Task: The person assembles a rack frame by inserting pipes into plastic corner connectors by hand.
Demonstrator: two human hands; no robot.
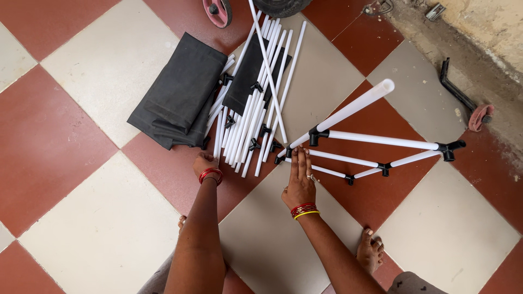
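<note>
Tubes partly joined, most loose

White tubes with black connectors form a partly built frame (376,149) on the checkered floor (81,218); a bundle of loose tubes (253,114) and folded black fabric (180,92) lie beside it, unassembled. The right hand (299,182), fingers straight and pressed together, rests flat on the frame's near corner. The left hand (204,163) reaches into the bundle's ends; its grip is hidden.

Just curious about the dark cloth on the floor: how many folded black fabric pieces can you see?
2. One large folded black fabric piece lies left of the pile of white tubes, beyond the left hand. A second black fabric piece lies partly under those tubes. More may be hidden beneath.
</note>
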